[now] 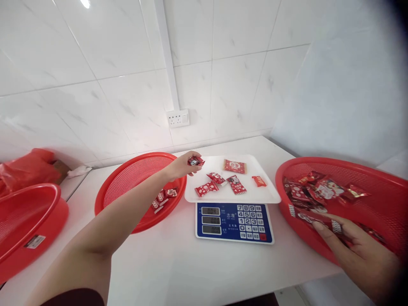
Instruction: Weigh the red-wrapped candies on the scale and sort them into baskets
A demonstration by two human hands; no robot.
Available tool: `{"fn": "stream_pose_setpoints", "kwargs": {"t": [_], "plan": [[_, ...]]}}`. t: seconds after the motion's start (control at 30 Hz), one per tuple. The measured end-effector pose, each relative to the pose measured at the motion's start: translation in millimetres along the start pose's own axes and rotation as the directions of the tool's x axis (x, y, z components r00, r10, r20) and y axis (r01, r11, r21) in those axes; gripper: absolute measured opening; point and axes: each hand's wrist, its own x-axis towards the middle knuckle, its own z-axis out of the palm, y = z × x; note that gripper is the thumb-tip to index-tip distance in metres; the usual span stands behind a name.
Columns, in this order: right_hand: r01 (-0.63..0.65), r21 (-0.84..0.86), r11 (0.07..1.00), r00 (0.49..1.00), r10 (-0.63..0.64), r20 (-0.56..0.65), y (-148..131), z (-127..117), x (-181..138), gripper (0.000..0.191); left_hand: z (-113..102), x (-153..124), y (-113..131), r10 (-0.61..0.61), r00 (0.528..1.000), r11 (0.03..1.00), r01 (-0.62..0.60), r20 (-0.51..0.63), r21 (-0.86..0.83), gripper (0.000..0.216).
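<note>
My left hand (183, 165) is closed on a small red wrapped candy (195, 161), above the left edge of the scale's white tray (194, 193). Several red packets lie on that tray, among them a larger flat packet (235, 166) at the back and a small orange-red packet (259, 181) at the right. At the right, my right hand (357, 244) grips a long red candy packet (314, 217) with patterned ends, over the rim of the right red basket (379, 172). Shiny red packets (328, 189) fill part of that basket.
The scale's blue keypad panel (234, 223) faces me, its displays lit with digits. A red mesh basket (127, 170) with a few packets (164, 197) stands left of it. Farther left are another red basket (47, 229) and a red plastic bag (35, 170). A tiled wall with a socket (177, 118) rises behind.
</note>
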Motion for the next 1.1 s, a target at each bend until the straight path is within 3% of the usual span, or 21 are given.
{"fn": "stream_pose_setpoints", "kwargs": {"t": [0.07, 0.17, 0.4, 0.67, 0.8, 0.93, 1.1], "plan": [[-0.02, -0.004, 1.0, 0.997, 0.02, 0.077, -7.9, -5.2, -2.3, 0.041, 13.5, 10.9, 4.4, 0.013, 0.998, 1.0, -0.013, 0.061, 0.0, 0.052], [-0.051, -0.006, 0.999, 0.996, 0.051, 0.076, -16.2, -9.8, -4.2, 0.044, 24.8, 20.4, 5.0, 0.005, 0.993, 0.999, -0.012, 0.12, 0.053, 0.052], [-0.059, 0.024, 0.998, 0.994, 0.057, 0.091, -20.7, -10.7, -4.0, 0.044, 24.5, 19.3, -5.2, -0.027, 0.999, 0.95, 0.032, -0.019, 0.311, 0.042], [-0.074, -0.017, 0.997, 0.995, 0.075, 0.061, -32.4, -13.8, -7.8, 0.046, 32.1, 9.2, 9.4, 0.022, 0.999, 0.939, -0.009, -0.035, 0.345, 0.035], [-0.093, -0.065, 0.994, 0.994, 0.097, 0.06, -35.4, -15.4, -9.1, 0.048, 28.4, -5.0, 18.7, 0.034, 0.998, 0.937, -0.01, -0.061, 0.35, 0.04], [-0.118, -0.101, 0.988, 0.99, 0.124, 0.06, -37.6, -17.3, -10.3, 0.048, 18.7, -23.1, 25.6, 0.056, 0.996, 0.883, -0.019, -0.065, 0.47, 0.039], [-0.102, -0.092, 0.991, 0.994, 0.106, 0.041, -38.2, -18.0, -10.9, 0.045, 4.5, -36.0, 25.7, -0.003, 0.992, 0.841, 0.071, -0.126, 0.536, 0.041]]}}
